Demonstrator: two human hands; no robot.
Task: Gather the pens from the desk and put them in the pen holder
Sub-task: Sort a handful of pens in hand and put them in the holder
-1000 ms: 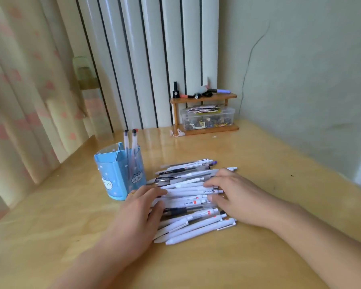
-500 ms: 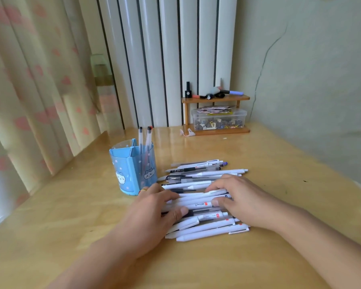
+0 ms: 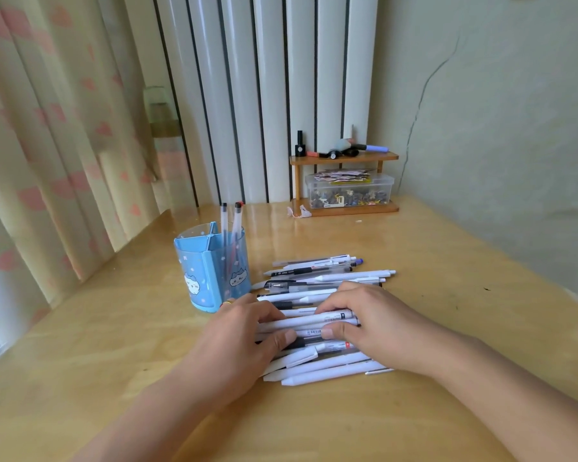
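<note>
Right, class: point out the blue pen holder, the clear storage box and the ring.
Blue pen holder (image 3: 211,278): head view, on its front wall.
Clear storage box (image 3: 349,191): head view, on its front side.
Ring (image 3: 227,303): head view, on the gold band, left hand finger.

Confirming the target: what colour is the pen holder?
Light blue pen holder with white cat faces; head view.

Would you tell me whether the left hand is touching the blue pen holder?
Cannot tell. In the head view the left hand overlaps the pen holder's base edge, hiding any gap.
</note>
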